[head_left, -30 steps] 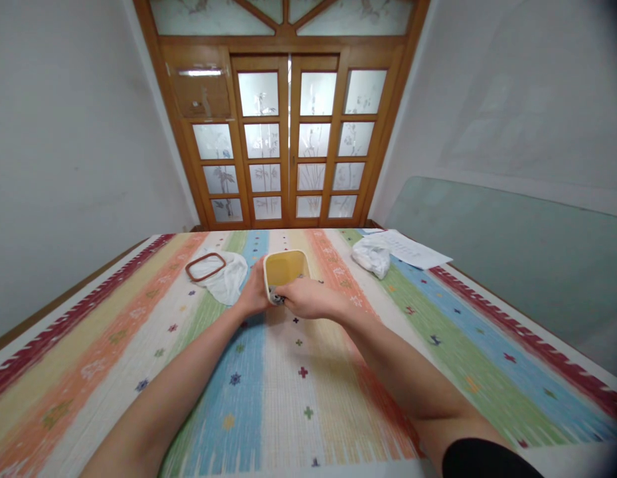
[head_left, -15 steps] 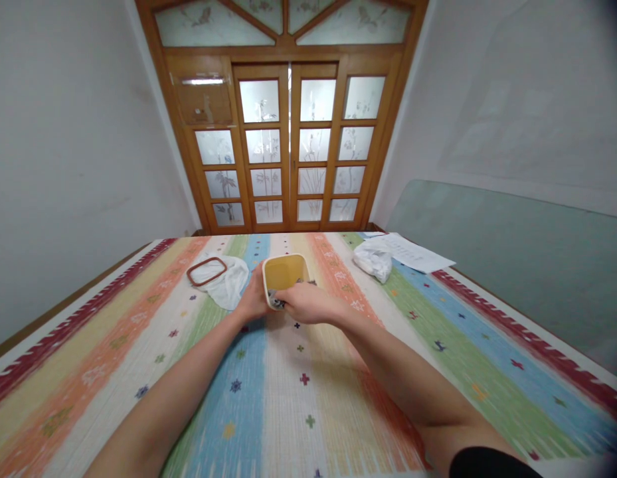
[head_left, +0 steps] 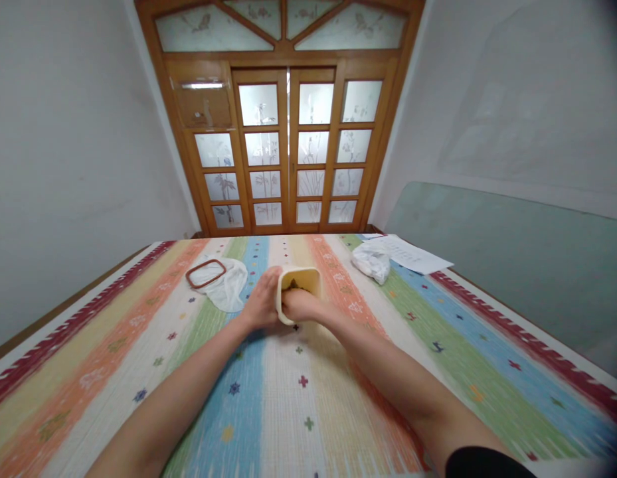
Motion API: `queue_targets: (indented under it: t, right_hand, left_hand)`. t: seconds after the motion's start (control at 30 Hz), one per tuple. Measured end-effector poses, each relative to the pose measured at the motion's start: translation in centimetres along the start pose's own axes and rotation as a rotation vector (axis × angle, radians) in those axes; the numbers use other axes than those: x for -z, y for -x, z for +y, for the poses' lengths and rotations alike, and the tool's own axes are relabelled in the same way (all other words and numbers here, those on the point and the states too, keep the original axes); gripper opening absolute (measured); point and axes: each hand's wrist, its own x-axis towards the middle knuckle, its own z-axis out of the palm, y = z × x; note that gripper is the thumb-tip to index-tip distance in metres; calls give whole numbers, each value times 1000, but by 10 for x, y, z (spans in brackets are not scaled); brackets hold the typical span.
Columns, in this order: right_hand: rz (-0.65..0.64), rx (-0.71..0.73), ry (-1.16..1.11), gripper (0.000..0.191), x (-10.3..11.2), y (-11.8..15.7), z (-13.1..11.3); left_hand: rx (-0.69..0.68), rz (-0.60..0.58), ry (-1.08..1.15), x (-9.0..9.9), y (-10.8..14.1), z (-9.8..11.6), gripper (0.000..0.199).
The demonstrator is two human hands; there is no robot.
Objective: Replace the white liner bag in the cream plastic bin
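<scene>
A pale yellow, open-topped container (head_left: 313,281) with rounded corners tilts toward me above the striped tablecloth. My left hand (head_left: 263,302) is closed around its left side, thumb near the rim. Inside the opening is my right hand (head_left: 302,305), its fingers hidden by the container wall. Something dark (head_left: 294,284) shows within, just beyond those fingers; its kind is not clear. To the left lies a thin white cloth (head_left: 231,285) with a reddish-brown rounded frame (head_left: 188,279) on it.
A crumpled white plastic bag (head_left: 372,261) sits at the far right of the striped tablecloth (head_left: 198,398). Printed paper sheets (head_left: 420,257) lie beside it. A pale green board (head_left: 502,245) stands along the right wall. Wooden glazed doors (head_left: 288,166) are beyond the table.
The container has shifted slightly right and toward me and is tipped more. My right hand has gone deeper into it, and the grey patterned material by its fingers is now mostly out of sight.
</scene>
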Motion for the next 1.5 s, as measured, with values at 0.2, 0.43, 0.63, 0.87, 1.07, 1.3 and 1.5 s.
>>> queue_targets:
  t: [0.2,0.43,0.63,0.87,1.07,1.3,1.5]
  right_hand:
    - [23,222,-436,32,30,27,17]
    - [137,236,-431,22,45,42,14]
    - [235,203,-322,23,26,25,10]
    - [330,-14,-452,30,14,11,9]
    - [397,-107,-674,27,-2,1,-7]
    - [305,-3,-752,22,10,4,-4]
    - [62,156,-519,28,32,26,24]
  left_hand:
    - [179,134,115,5,1,-24,120]
    - [216,158,262,2,-1,-43,122]
    - [265,156,265,5,3,-41,117]
    - [261,124,102,-4,2,-20,88]
    - [222,159,62,-22,12,-21,120]
    - [213,224,49,-17,14,-26,119]
    - [224,134,182,0,6,-27,118]
